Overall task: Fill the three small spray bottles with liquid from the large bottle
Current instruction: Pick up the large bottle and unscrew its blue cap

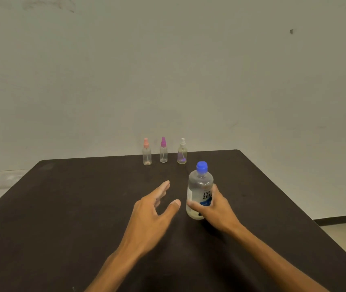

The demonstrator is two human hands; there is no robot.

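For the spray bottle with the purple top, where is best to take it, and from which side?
Grip the purple-topped spray bottle round its clear body, below the sprayer, probably coming from the front. It stands upright between two neighbours with gaps, and the open left hand is free and nearest.

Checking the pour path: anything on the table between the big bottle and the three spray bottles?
Nothing visible. The right hand grips the big bottle, blue cap still on. Only bare table lies between it and the spray bottles at the far edge. The left hand, open, hovers left of that line.
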